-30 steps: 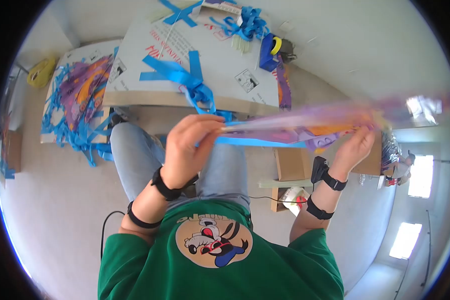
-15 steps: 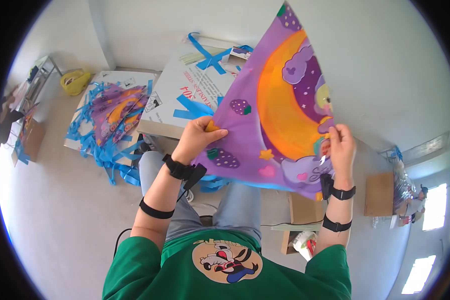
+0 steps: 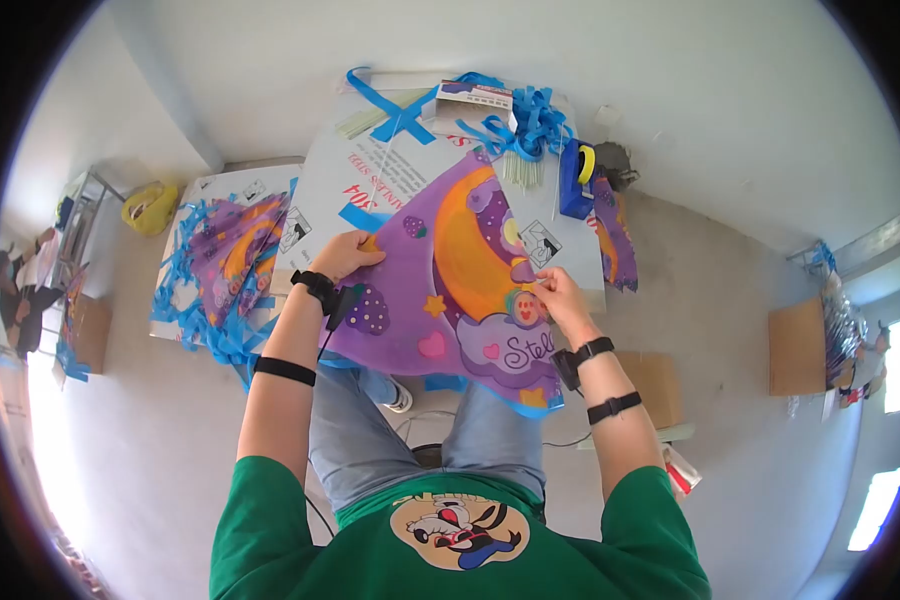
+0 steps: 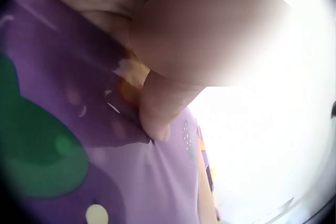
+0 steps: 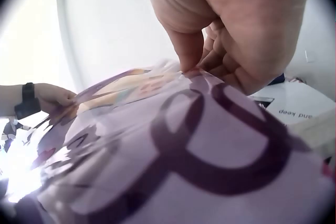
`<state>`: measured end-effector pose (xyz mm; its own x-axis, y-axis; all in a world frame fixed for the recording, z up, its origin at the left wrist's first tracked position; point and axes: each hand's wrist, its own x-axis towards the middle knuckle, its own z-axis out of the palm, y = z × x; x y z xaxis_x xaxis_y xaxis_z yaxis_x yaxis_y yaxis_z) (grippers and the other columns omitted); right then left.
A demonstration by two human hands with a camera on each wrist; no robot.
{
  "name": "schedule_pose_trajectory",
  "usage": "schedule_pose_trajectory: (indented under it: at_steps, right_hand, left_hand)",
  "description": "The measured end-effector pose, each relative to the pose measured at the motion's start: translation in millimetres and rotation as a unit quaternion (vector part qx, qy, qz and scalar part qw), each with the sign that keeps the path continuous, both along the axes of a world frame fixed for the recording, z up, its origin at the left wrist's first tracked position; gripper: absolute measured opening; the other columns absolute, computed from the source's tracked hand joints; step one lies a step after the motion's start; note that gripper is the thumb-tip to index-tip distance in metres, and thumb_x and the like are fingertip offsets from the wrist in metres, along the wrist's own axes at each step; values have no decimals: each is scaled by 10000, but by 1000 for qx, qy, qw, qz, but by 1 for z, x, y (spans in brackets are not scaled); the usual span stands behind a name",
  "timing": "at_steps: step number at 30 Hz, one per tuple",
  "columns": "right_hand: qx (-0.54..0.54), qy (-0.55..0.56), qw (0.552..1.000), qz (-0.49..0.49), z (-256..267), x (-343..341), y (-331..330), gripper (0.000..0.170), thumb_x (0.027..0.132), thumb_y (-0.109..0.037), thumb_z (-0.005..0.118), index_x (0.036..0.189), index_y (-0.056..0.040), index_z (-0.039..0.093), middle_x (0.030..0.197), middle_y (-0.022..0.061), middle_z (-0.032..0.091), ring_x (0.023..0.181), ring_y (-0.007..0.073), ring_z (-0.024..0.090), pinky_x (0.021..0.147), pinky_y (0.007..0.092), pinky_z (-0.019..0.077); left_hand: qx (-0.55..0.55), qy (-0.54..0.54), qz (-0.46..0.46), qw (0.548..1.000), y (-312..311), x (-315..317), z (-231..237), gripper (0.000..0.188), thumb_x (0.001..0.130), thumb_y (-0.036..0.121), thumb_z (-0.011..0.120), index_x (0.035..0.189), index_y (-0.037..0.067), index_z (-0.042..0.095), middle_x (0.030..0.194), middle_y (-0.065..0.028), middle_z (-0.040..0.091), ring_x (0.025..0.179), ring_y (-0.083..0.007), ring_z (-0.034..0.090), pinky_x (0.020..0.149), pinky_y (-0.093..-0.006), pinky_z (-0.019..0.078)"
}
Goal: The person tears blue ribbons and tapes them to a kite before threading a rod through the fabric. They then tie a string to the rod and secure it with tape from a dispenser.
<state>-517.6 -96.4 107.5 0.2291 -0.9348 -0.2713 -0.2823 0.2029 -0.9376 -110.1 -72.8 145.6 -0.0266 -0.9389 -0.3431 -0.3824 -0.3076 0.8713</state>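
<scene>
A purple triangular kite [image 3: 400, 310], printed with an orange moon, strawberries and a cloud with lettering, stretches between both hands above the lap and the table's near edge. My left hand [image 3: 342, 258] pinches its left edge between thumb and fingers; in the left wrist view the thumb [image 4: 163, 111] presses on the purple film. On the opposite edge, my right hand [image 3: 568, 303] pinches the kite beside the lettering. The right wrist view shows the film [image 5: 220, 150] drawn into creases at those fingertips. The kite's upper tip overlaps the table.
The board-topped table [image 3: 320, 190] carries blue ribbons [image 3: 535, 120], a small open box [image 3: 470, 105], thin pale rods [image 3: 522, 170] and a blue tape dispenser [image 3: 575, 180]. More printed kites [image 3: 235, 245] with blue ribbons lie on a lower board at left. A carton [image 3: 650, 385] stands at right.
The kite was swung edge-on and blurred, then raised with its tip high; now it is lowered and tilted over the table's near edge. Both hands keep hold of its edges.
</scene>
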Motion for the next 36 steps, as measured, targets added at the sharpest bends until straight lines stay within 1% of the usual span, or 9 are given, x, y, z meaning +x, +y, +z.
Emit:
schedule_pose_trajectory:
  at_steps: [5, 8, 13, 16, 20, 27, 29, 34, 36]
  right_hand:
    - [-105, 198, 974, -33, -63, 12, -28, 204, 787, -95, 649, 950, -9, 562, 805, 113, 649, 738, 231, 639, 645, 336, 494]
    - [-92, 197, 974, -56, -86, 19, -43, 200, 761, -101, 654, 923, -13, 578, 834, 141, 657, 813, 307, 641, 715, 376, 501]
    - [-91, 199, 974, -58, -89, 31, -53, 152, 760, -82, 645, 882, -19, 580, 854, 151, 660, 830, 321, 639, 712, 393, 500]
    - [-107, 200, 973, -47, -95, 32, -55, 160, 774, -112, 636, 899, -25, 585, 844, 161, 653, 825, 335, 634, 705, 400, 495]
    - [-126, 200, 971, -35, -97, 27, -57, 190, 786, -152, 661, 895, -21, 578, 856, 145, 664, 816, 305, 645, 691, 367, 499]
    - [-59, 175, 982, -29, -88, 7, -55, 214, 781, -177, 681, 898, -20, 594, 840, 148, 662, 794, 306, 645, 692, 367, 504]
    - [-63, 34, 991, -114, -95, -18, -48, 220, 787, -178, 679, 916, -21, 596, 836, 142, 662, 769, 263, 651, 681, 350, 503]
    - [40, -30, 955, -294, -90, -140, 52, 130, 900, -166, 572, 944, -46, 596, 789, 38, 627, 701, 136, 623, 636, 244, 502]
    - [119, -20, 916, -382, -120, -202, 113, 119, 898, -146, 571, 944, -37, 586, 793, 56, 617, 666, 147, 611, 619, 251, 519]
  left_hand:
    - [4, -183, -32, 983, -37, 5, -77, 410, 730, 247, 742, 1053, 24, 624, 884, -124, 664, 817, -241, 639, 752, -338, 483]
    - [-1, -259, -9, 966, -48, -7, -85, 358, 741, 228, 718, 1038, 52, 625, 909, -150, 663, 855, -306, 633, 758, -372, 489]
    - [-6, -362, 27, 932, -59, -30, -95, 288, 764, 150, 645, 1035, 59, 607, 1013, -152, 640, 961, -350, 594, 802, -423, 481]
    - [-174, -456, -21, 872, -63, -65, -98, 373, 787, 153, 609, 1154, 94, 571, 1227, -136, 541, 1142, -332, 494, 935, -410, 422]
    - [-276, -401, -163, 858, -63, -140, -112, 483, 824, 240, 604, 1279, 116, 499, 1359, -139, 437, 1267, -328, 389, 1041, -440, 328]
    - [-136, -482, -299, 813, -56, -195, -116, 641, 918, 504, 394, 1451, 171, 266, 1530, -106, 152, 1410, -280, 136, 1131, -469, 116]
    - [-113, -479, -301, 817, -57, -195, -116, 655, 926, 509, 373, 1468, 178, 211, 1541, -105, 101, 1419, -277, 101, 1131, -469, 112]
    - [-99, -504, -323, 795, -62, -195, -120, 671, 931, 499, 360, 1479, 170, 157, 1544, -118, 71, 1422, -298, 71, 1118, -514, 111]
    - [-90, -575, -360, 729, -67, -196, -125, 661, 933, 466, 371, 1480, 165, 151, 1541, -122, 83, 1419, -314, 77, 1104, -543, 134]
